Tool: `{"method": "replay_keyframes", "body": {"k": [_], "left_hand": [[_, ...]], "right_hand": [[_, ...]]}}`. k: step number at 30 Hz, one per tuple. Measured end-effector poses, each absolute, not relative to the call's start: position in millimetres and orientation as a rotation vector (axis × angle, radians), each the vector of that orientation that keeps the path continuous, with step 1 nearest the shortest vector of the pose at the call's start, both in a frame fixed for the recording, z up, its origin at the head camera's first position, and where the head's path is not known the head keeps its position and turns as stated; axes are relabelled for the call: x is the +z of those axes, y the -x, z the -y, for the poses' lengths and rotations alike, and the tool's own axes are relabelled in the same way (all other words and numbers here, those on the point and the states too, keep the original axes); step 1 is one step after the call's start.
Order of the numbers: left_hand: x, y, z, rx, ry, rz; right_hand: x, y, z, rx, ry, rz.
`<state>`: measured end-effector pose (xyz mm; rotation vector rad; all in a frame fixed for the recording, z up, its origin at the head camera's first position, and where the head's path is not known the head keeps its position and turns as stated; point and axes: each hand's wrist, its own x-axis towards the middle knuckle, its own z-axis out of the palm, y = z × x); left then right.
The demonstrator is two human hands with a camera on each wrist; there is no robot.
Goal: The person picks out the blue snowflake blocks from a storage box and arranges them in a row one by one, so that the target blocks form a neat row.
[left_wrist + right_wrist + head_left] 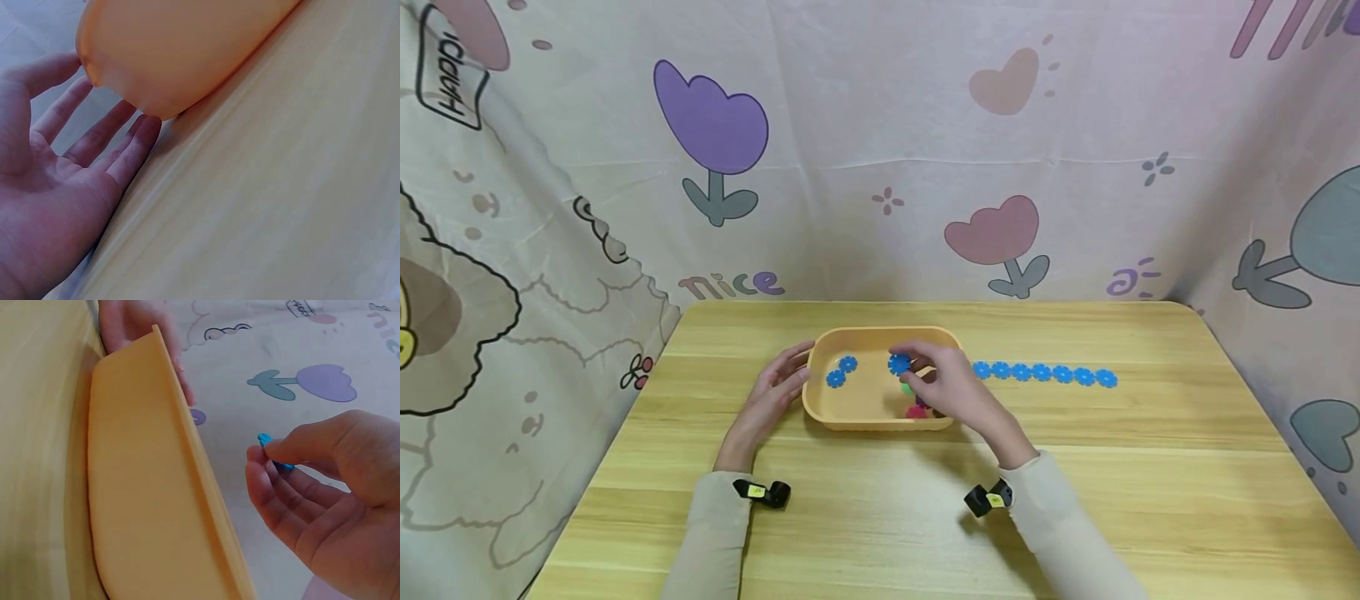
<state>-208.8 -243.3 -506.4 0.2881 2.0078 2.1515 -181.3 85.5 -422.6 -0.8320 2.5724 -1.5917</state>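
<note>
- Tabletop (625,500) of pale wood lay under all the things.
- The left hand (770,400) was at the left end of a yellow basin (880,425). Its fingers were spread and only gently bent, touching the outer wall, with the thumb by the rim; it did not grasp around anything.
- Inside the basin, toward the left, two blue pieces (836,378) lay side by side.
- One blue disc (898,364) was above the right half of the basin, higher than its rim. In my judgement it was light, rather stiff plastic, small enough to slip away; its notched edge could suffer from hard squeezing. A soft pinch near the edge seemed the best hold.
- The right hand (951,383) was nearly closed and pinched this disc between thumb and fingers.
- Below that hand, partly hidden, were a green piece (907,388) and a pink piece (916,412).
- Farther right, outside the basin, ran a row of blue discs (1041,372); whether they were joined, I could not tell.
</note>
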Motion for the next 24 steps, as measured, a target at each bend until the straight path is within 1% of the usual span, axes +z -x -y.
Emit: {"method": "replay_keyframes", "body": {"k": [10,24], "left_hand": [[-510.3,210.0,245.0,2.155,-0.306,-2.002],[-509.7,209.5,244.6,2.153,-0.311,-2.009]], "right_hand": [[-411.6,168.6,-106.6,-1.525,0.806,-2.662],[-413.3,160.6,-145.9,-1.515,0.804,-2.77]]}}
